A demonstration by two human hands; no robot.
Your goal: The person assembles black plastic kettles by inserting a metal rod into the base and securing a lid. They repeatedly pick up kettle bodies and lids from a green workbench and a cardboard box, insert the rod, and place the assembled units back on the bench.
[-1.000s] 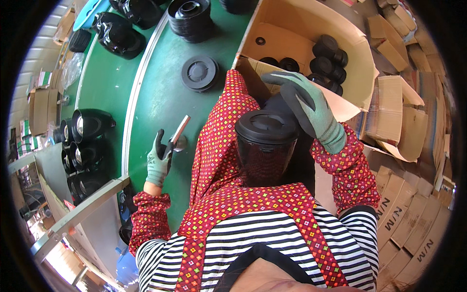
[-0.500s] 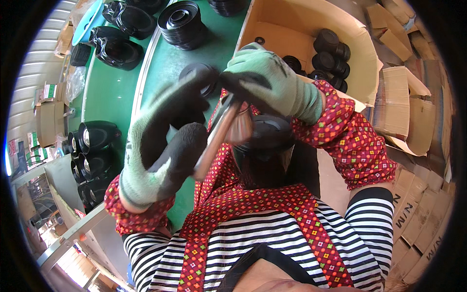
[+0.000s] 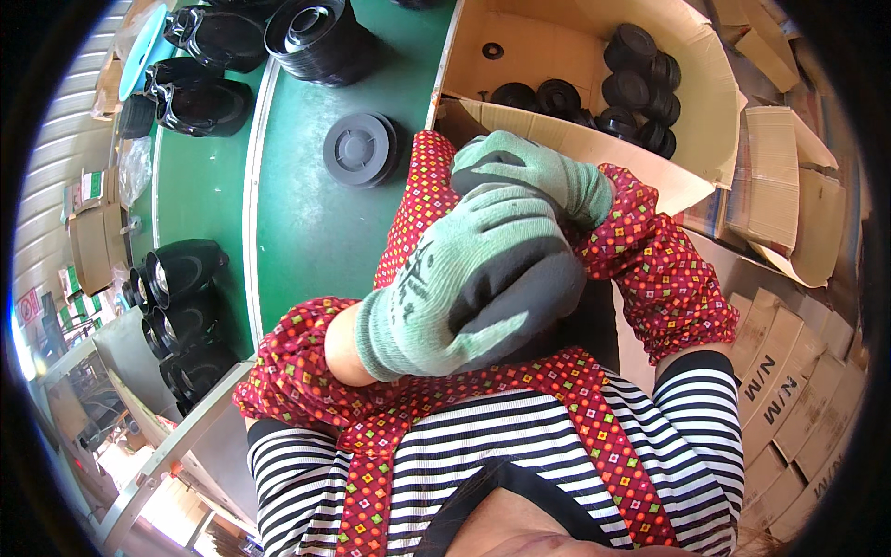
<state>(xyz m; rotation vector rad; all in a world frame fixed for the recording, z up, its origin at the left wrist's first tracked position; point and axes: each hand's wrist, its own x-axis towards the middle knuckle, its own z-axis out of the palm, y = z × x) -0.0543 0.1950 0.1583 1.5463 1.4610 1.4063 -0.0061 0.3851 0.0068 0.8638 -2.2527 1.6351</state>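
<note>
Green gloves [image 3: 422, 288]: two of them, dark-coated on the gripping side, both on the wearer's side of the carton [image 3: 548, 46]
Left hand [image 3: 473, 283]: one, the farther of the pair from the carton, fingers curled in, honestly can't tell what's in them, if anything
Right hand [image 3: 527, 174]: one, close by the carton's near wall, fingers bent and partly covered by the left, so can't tell there either
Round disc [image 3: 360, 150]: one on top, second rim peeking out under it, sitting on the green bench [image 3: 297, 213] just left of the carton
Dark round parts [image 3: 626, 90]: at least eight inside the carton, plus one flat ring [image 3: 492, 51]
Ring stack [image 3: 311, 46]: one, left of the carton, layers too tight to count
Glossy housings [image 3: 190, 265]: three up front, well left of the carton
</note>
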